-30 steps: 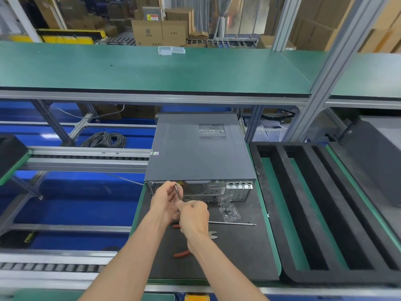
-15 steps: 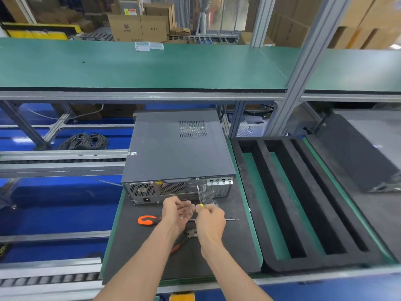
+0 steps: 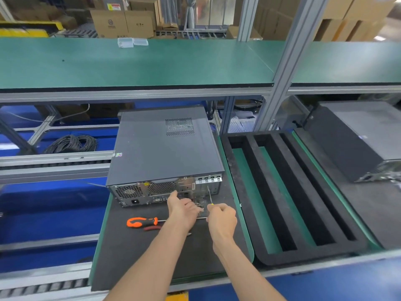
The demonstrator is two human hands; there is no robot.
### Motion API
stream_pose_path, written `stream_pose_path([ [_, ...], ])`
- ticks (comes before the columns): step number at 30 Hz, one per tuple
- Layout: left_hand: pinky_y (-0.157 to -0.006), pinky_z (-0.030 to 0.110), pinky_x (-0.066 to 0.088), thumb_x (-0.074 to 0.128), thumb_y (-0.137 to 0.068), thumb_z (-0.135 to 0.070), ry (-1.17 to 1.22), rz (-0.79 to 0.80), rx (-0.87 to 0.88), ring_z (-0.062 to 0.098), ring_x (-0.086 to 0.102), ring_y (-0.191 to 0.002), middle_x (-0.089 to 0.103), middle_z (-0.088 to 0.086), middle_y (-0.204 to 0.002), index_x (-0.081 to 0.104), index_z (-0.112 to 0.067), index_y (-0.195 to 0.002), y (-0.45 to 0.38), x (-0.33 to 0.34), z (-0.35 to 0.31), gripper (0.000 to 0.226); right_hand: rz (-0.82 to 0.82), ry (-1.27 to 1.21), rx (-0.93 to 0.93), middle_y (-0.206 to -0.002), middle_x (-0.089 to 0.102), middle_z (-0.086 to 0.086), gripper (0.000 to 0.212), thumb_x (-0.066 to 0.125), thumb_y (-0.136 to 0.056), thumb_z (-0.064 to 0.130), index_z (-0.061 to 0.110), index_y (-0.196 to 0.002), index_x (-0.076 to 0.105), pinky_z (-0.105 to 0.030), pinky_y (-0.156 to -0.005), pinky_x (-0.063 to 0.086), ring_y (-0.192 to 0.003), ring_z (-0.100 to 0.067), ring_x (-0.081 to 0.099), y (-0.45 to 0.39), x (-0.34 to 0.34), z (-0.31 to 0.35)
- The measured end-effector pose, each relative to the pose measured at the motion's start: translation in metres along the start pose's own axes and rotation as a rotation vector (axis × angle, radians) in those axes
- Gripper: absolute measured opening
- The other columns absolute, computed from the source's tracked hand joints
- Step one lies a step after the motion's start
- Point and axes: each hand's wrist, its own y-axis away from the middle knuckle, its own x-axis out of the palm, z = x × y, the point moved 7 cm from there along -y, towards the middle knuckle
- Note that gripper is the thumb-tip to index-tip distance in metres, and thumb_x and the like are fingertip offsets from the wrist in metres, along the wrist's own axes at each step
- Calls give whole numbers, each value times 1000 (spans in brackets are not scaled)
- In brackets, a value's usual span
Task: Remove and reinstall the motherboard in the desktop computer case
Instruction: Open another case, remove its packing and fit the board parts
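Computer case (image 3: 165, 148) lies flat on a black mat (image 3: 134, 257), lid on, rear panel facing the person. Right hand (image 3: 222, 218) grips a thin screwdriver (image 3: 209, 195), tip up by the rear slots. Left hand (image 3: 184, 208) sits just beside it, fingers curled on something small, blurred. Orange-handled screwdriver (image 3: 142, 221) and pliers (image 3: 153, 228) lie left of the hands; black foam tray (image 3: 290, 192) at right.

Matt metal, dark foam, glossy plastic in front of you.

Your case (image 3: 165, 146) has a matt grey painted lid and a bare, perforated metal rear panel. It sits on a dull black mat (image 3: 130, 253). At 9 o'clock from your left hand (image 3: 184, 210), the screwdriver (image 3: 142, 222) handle is glossy orange plastic. At 3 o'clock, the tray (image 3: 245, 192) looks like rough black foam.
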Motion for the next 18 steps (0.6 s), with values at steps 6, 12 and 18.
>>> stream_pose_path([
  [6, -100, 50, 49, 37, -106, -40, -240, -50, 113, 40, 60, -117, 62, 29, -126, 53, 12, -132, 8, -27, -20, 60, 108, 165, -84, -86, 71, 0, 17, 51, -87, 21, 27, -86, 67, -40, -81, 53, -86, -21, 65, 12, 16, 4],
  [12, -58, 29, 57, 64, -93, -8, -545, -177, 294, 24, 74, -80, 77, 12, -84, 69, 1, -107, 18, -68, -73, 17, 348, 450, -261, -107, 72, 4, 30, 59, -88, 14, 28, -108, 75, -31, -87, 51, -104, -19, 65, 20, 60, 5],
  [18, -64, 34, 60, 62, -91, 2, -535, -259, 314, 33, 72, -83, 73, 26, -94, 64, 12, -102, 24, -82, -104, 15, 331, 542, -396, -112, 69, 1, 28, 61, -91, -1, 17, -104, 78, -26, -94, 49, -106, -14, 63, 7, 81, 14],
])
